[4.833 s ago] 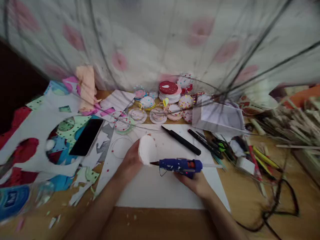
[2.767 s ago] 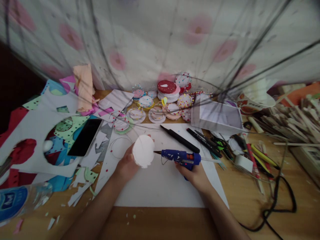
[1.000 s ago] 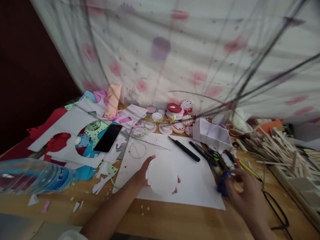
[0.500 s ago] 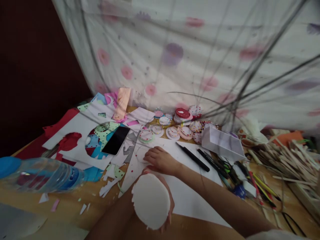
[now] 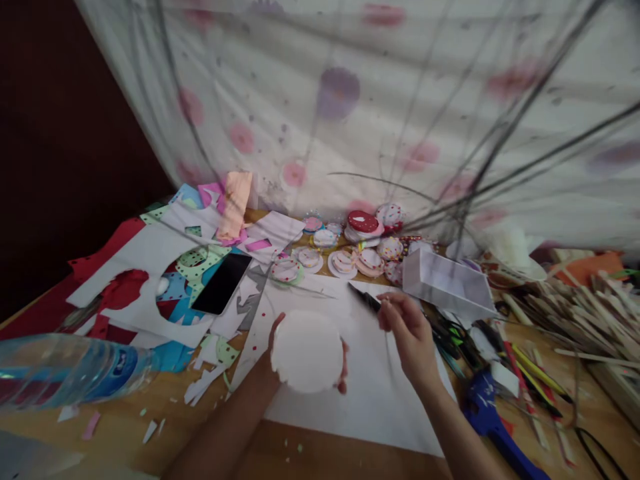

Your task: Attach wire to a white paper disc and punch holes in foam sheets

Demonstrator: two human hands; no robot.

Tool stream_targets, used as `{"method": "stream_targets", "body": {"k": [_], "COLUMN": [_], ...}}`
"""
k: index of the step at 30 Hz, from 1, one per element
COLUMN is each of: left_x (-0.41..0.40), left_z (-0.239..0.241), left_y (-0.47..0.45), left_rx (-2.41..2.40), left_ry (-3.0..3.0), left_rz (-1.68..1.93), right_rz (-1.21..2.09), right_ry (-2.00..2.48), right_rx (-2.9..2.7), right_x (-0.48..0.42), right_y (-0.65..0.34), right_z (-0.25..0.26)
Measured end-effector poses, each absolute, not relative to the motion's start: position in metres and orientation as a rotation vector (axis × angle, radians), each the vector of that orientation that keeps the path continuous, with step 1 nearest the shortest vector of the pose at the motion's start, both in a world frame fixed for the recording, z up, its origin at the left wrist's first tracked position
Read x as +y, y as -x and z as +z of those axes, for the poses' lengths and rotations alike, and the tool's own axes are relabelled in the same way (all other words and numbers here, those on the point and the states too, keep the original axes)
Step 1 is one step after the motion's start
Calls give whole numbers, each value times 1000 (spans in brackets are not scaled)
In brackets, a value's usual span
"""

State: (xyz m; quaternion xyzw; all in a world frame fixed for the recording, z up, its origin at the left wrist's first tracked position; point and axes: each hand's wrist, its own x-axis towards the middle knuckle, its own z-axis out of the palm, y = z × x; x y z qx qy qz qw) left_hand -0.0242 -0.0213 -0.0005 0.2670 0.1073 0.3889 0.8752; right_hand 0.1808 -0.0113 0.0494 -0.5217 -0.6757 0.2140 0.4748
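Note:
My left hand [image 5: 273,347] is closed round the rim of a white foam disc [image 5: 306,351], held upright above a white paper sheet [image 5: 370,407]. My right hand [image 5: 411,333] hovers just right of the disc with its fingers curled in a pinch. What they hold, if anything, is too thin to make out. The fingertips are close to the end of a black marker [image 5: 364,298] lying on the sheet. A blue glue gun [image 5: 484,408] lies on the table to the right, near my right forearm.
A water bottle [image 5: 65,370] lies at the left. A black phone [image 5: 223,283] rests on cut coloured paper. Decorated round discs [image 5: 363,252], a white box [image 5: 447,283], pens and a heap of wooden sticks [image 5: 575,310] crowd the back and right. Netting hangs behind.
My right hand put the glue gun down at the right, reached across to the sheet's left part, and has come back beside the disc. My left hand kept the disc.

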Motion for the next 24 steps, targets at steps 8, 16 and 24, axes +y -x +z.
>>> {"method": "stream_targets", "body": {"k": [8,16,24], "left_x": [-5,-9,-9], "left_z": [6,13,15], "left_y": [8,2,7], "left_rx": [285,217,253], "left_ry": [-231,-271,-296], "left_rz": [867,829,876], "right_rz": [1046,1072,1129], "right_ry": [1195,1273,1396], "right_rx": [-1150,-1415,-1482], "right_x": [-42,-55,-51], "right_y": [-184,-192,-187], "right_z": [23,17,24]}}
